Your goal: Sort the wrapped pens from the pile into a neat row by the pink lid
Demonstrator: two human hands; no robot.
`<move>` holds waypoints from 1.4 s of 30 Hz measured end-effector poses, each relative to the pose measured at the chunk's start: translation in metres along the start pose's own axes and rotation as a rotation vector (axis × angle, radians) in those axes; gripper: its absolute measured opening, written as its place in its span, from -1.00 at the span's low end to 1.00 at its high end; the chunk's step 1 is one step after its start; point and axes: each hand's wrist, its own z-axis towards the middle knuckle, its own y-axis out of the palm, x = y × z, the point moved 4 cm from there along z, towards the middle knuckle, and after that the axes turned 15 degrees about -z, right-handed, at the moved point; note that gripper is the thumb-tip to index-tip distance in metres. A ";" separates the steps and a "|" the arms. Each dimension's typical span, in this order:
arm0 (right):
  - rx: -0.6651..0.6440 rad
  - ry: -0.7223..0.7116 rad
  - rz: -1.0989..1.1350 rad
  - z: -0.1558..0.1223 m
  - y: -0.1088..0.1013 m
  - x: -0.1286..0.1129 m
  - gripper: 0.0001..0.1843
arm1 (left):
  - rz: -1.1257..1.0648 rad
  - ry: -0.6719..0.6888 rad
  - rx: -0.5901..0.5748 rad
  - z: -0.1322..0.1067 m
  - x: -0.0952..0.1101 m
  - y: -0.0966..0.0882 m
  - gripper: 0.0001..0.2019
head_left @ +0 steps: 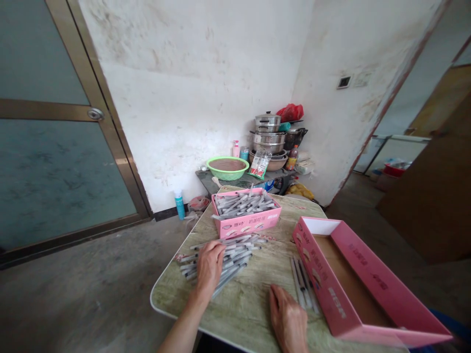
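The table point(257, 301) has a smooth top printed with greenish wood grain, rounded corners and a thin white rim. On it lie many slim pens point(233, 270), straight and cylindrical, of greyish, half-transparent plastic, with darker parts on some of them. They form a loose heap in the left part of the table, pointing roughly in one direction, though several cross each other.

The left hand point(210, 264) rests over this heap, its fingers bent down among the pens; I cannot tell if they grip any. The right hand point(289, 317) is near the front edge, its fingers curled inward, and whether something is inside I cannot see. Between the hands there is a bare strip of tabletop, giving room to move sideways.

Behind the heap, a pink cardboard box point(253, 226) is filled with similar pens, some above its rim. At right, a longer pink carton point(331, 297) with straight walls and a brown bottom limits the space; a small row of pens point(300, 283) lies just beside it.
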 end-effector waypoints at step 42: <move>-0.060 0.116 0.350 0.003 -0.016 0.002 -0.60 | -1.489 -0.630 0.034 -0.029 0.045 0.097 -0.66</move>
